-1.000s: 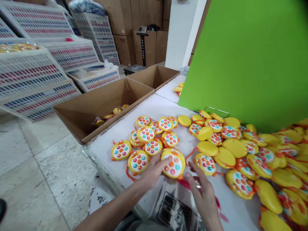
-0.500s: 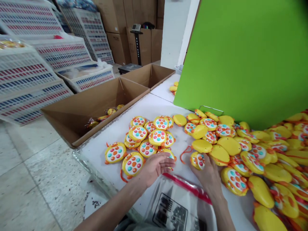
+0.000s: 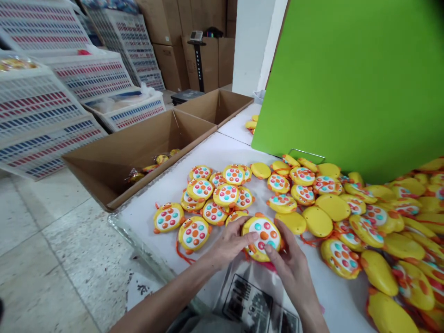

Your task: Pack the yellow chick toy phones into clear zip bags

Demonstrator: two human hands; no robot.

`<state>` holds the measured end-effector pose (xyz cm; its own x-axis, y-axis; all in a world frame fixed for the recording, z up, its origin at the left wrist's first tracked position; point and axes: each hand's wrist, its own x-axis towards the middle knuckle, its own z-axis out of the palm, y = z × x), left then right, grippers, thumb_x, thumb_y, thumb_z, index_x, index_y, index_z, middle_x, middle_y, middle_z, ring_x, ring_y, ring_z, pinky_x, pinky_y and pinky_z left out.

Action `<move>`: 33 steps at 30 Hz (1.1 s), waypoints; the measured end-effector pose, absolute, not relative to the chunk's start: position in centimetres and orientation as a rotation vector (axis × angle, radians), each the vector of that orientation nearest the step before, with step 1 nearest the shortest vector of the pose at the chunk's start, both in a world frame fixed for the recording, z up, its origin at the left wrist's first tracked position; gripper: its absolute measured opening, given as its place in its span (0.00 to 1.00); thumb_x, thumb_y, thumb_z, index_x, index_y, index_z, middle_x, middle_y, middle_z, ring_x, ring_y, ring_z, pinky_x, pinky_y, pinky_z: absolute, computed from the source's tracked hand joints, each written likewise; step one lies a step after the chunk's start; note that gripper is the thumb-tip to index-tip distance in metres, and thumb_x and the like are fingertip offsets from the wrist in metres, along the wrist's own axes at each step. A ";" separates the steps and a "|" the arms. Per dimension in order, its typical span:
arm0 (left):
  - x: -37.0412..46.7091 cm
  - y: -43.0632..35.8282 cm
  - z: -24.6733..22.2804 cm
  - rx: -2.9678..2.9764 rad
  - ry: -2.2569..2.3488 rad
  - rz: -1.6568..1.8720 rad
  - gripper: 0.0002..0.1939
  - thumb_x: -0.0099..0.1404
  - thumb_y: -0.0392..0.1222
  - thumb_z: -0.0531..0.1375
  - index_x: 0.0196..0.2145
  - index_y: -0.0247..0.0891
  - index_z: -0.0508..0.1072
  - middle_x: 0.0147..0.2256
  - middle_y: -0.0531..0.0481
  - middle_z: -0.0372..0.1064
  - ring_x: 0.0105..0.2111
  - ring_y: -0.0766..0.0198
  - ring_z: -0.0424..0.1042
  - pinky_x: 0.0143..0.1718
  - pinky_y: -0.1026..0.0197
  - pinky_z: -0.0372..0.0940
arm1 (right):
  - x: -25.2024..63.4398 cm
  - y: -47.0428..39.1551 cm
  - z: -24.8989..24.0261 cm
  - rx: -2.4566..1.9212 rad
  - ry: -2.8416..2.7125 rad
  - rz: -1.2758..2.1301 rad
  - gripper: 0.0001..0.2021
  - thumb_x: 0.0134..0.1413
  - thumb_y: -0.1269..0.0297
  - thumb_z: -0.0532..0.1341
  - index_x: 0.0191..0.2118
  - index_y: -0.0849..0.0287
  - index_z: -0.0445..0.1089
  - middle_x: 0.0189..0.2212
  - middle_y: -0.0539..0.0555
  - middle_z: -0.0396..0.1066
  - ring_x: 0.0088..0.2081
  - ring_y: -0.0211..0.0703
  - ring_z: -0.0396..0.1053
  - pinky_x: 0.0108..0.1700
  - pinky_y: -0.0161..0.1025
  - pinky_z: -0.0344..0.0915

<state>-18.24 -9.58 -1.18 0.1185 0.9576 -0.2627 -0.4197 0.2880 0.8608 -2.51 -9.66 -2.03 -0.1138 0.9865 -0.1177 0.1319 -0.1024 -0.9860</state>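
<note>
Between both hands is a yellow duck-like pop-button toy [image 3: 262, 237], its white face with coloured buttons turned up. My left hand [image 3: 231, 241] grips its left side, thumb on the buttons. Around the right side, my right hand [image 3: 290, 253] is closed, its thumb also pressed to the face. Below the toy lies a clear plastic bag [image 3: 248, 296] with black print and a pink-red strip, partly hidden by hands and toy. Left of my hands sits a group of like toys [image 3: 203, 189], mostly buttons up. A big pile of them [image 3: 391, 245] spreads to the right.
A green board [image 3: 347, 83] stands behind the pile on the white table [image 3: 222, 152]. Open cardboard boxes [image 3: 138, 138] line the table's left edge, the nearer holding several bagged toys. White crates [image 3: 45, 101], a platform scale [image 3: 197, 60] and cartons stand farther back.
My right hand has lifted a toy from the pile's edge and brought it left over the bag. My left hand, open before, now holds it too.
</note>
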 end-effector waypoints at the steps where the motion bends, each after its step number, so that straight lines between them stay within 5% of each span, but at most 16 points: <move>1: -18.2 -9.7 -1.3 0.676 0.922 1.155 0.24 0.53 0.43 0.65 0.47 0.37 0.69 0.43 0.46 0.70 0.45 0.56 0.67 0.46 0.57 0.62 | -2.5 -9.8 -2.0 -1.332 -1.237 1.362 0.32 0.47 0.54 0.63 0.58 0.60 0.58 0.53 0.59 0.65 0.49 0.51 0.68 0.46 0.44 0.69; 6: -18.3 -10.1 -1.2 0.715 0.873 1.120 0.26 0.52 0.41 0.66 0.48 0.35 0.68 0.41 0.46 0.70 0.42 0.57 0.68 0.43 0.59 0.64 | -3.0 -10.5 -1.9 -1.390 -1.088 1.320 0.26 0.49 0.52 0.62 0.52 0.61 0.66 0.44 0.57 0.74 0.44 0.50 0.71 0.44 0.43 0.69; 19: -20.5 -10.1 -2.4 0.845 0.982 0.943 0.25 0.52 0.42 0.66 0.49 0.41 0.70 0.47 0.47 0.69 0.45 0.56 0.68 0.44 0.58 0.64 | -3.3 -10.4 -1.2 -1.231 -1.270 1.507 0.18 0.50 0.55 0.61 0.46 0.59 0.69 0.42 0.56 0.73 0.41 0.50 0.71 0.41 0.43 0.70; 24: -21.2 -8.8 -1.4 0.964 1.094 1.130 0.19 0.54 0.43 0.64 0.44 0.38 0.71 0.41 0.47 0.70 0.40 0.60 0.68 0.40 0.61 0.64 | -3.4 -9.8 -2.8 -1.259 -1.064 1.465 0.18 0.49 0.56 0.63 0.43 0.60 0.67 0.38 0.56 0.73 0.39 0.48 0.71 0.39 0.42 0.70; 27: -21.5 -9.0 -1.1 0.971 1.358 1.362 0.10 0.59 0.46 0.60 0.32 0.36 0.71 0.29 0.51 0.68 0.32 0.65 0.67 0.34 0.65 0.62 | -4.0 -9.4 -3.6 -1.262 -0.748 1.393 0.18 0.48 0.56 0.64 0.44 0.57 0.66 0.42 0.54 0.71 0.41 0.45 0.70 0.40 0.40 0.69; 29: -21.0 -9.8 -1.3 0.957 1.368 1.285 0.14 0.61 0.49 0.58 0.26 0.35 0.69 0.23 0.52 0.66 0.26 0.67 0.65 0.30 0.66 0.61 | -4.8 -9.4 -3.7 -1.220 -0.609 1.392 0.18 0.48 0.56 0.63 0.45 0.55 0.65 0.45 0.53 0.70 0.44 0.45 0.69 0.42 0.41 0.69; 33: -18.8 -11.6 -2.0 0.812 1.186 1.104 0.18 0.58 0.50 0.60 0.42 0.35 0.70 0.33 0.48 0.71 0.29 0.64 0.68 0.28 0.65 0.62 | -6.6 -10.4 -3.7 -1.138 -0.612 1.449 0.17 0.50 0.57 0.62 0.46 0.55 0.65 0.45 0.54 0.70 0.46 0.45 0.68 0.48 0.44 0.65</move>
